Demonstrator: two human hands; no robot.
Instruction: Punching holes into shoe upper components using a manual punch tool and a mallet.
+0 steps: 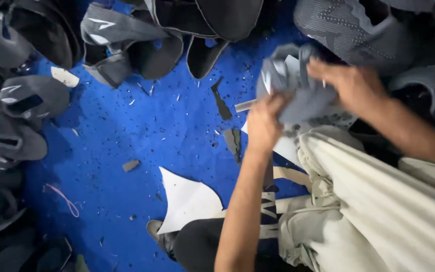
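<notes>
Grey shoe upper held by left hand and right hand.

Both forearms bare, no sleeves, no watch or rings visible on the left hand or the right hand. Legs covered by loose cream-coloured ribbed trousers, fabric bunched in folds at the waist with a drawstring tie showing. A dark garment with pale straps or stripes sits at the lower middle; whether it is worn or lying on the lap can't be told.
</notes>
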